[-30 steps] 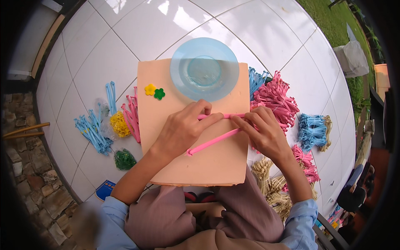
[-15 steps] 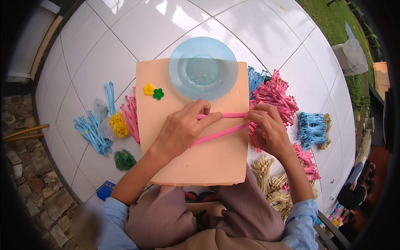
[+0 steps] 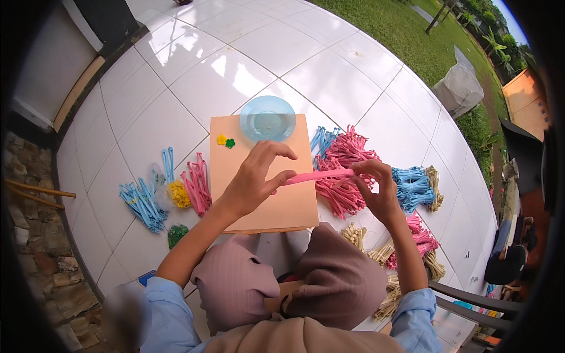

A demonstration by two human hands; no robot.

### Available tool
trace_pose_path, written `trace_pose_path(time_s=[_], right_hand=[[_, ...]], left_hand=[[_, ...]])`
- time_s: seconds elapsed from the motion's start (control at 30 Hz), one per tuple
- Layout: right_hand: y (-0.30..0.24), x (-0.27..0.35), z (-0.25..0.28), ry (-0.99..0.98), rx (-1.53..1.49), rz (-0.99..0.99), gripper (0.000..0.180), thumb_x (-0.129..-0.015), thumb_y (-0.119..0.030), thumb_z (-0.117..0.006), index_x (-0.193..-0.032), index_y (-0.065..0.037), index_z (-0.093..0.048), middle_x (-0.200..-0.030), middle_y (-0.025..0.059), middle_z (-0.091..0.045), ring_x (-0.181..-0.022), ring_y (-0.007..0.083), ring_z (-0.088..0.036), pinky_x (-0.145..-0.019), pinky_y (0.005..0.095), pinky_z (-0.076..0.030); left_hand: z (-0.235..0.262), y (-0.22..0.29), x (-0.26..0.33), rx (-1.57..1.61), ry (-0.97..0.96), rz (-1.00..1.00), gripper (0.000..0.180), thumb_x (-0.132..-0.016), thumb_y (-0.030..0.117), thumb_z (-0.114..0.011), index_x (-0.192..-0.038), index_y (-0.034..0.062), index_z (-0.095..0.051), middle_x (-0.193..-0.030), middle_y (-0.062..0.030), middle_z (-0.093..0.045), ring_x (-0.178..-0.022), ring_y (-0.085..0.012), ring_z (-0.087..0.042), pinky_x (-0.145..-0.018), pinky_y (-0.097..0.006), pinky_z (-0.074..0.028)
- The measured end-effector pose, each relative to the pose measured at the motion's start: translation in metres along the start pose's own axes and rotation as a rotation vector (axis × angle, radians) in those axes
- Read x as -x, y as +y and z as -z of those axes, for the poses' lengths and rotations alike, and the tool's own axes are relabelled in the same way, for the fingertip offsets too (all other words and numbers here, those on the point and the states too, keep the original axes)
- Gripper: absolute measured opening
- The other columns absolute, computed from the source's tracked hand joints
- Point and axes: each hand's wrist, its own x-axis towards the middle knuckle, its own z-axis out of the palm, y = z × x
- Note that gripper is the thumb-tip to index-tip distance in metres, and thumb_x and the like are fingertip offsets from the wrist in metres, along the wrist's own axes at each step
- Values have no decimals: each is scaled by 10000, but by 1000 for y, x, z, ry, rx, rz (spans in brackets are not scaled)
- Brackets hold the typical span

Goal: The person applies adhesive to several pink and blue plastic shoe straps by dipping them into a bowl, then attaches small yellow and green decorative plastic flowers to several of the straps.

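A flat pink strap [image 3: 321, 175] is stretched level above a peach-coloured board [image 3: 259, 215] over my lap. My right hand [image 3: 379, 185] pinches its right end between thumb and fingers. At the strap's other end, my left hand [image 3: 253, 176] has its thumb against the strap and its index finger raised apart from it; a bit of pink shows below the thumb. A yellow flower-shaped piece [image 3: 221, 140] and a green flower-shaped piece [image 3: 231, 143] lie at the board's far left. A translucent blue plate [image 3: 250, 112] rests on the board's far edge.
Right of the board lie pink strap bundles [image 3: 353, 147], blue bundles [image 3: 414, 185] and beige bundles [image 3: 385, 253]. On the left are loose blue straps [image 3: 141, 203], pink straps [image 3: 197, 182], a bag of yellow pieces [image 3: 178, 194] and green pieces [image 3: 176, 235]. White tiles [image 3: 170, 117] surround them.
My left index finger has lifted off the strap. Both hands have brought the strap up from the board, and its two strands now appear as one. The view has tilted farther outward.
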Motion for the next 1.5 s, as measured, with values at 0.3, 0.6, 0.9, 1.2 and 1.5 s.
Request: trace_pose_path(time_s=[0.3,0.6,0.9,1.2,1.5], right_hand=[[-135,-93,68,10,-665,-377,497,-813,-29,-638,-1202,3,-331,-867,139,-593,-783,189,-634,-698,295,-532],[-107,-61,61,133,-360,-330,355,-901,-64,-466,-1239,-19,-370,-1013,151,-621,-940,229,-612,-856,339,-490],[-155,1,68,276,-991,-200,544,-892,-84,-531,-1374,-13,-288,-1229,208,-508,-1136,272,-520,-985,376,-412],[-145,-2,51,590,-805,-210,439,-908,-51,-488,-1237,-7,-202,-805,188,-639,-702,274,-660,-689,326,-531],[-139,-7,19,594,-950,-371,692,-923,-165,-511,-1395,-32,-22,-1149,233,-545,-1024,259,-581,-866,332,-473]], left_hand=[[21,110,-5,-1166,262,-1032,607,-772,154,-629,-1271,402,-388,-1245,53,-404,-1253,-166,-312,-1109,-454,-205],[27,158,-20,-555,-4,-869,137,-844,190,-535,-852,61,-490,-757,-97,-543,-832,-251,-596,-686,-360,-494],[1,165,21,-228,-96,-328,266,-932,267,-471,-920,2,-482,-637,-176,-562,-611,-369,-579,-546,-419,-438],[-24,130,34,265,-156,104,271,-968,292,-381,-980,30,-450,-549,-48,-442,-447,-148,-436,-456,-294,-334],[-26,128,37,1010,-299,348,488,-977,442,-218,-1009,51,-507,-581,57,-335,-462,-34,-256,-432,-201,-202]])
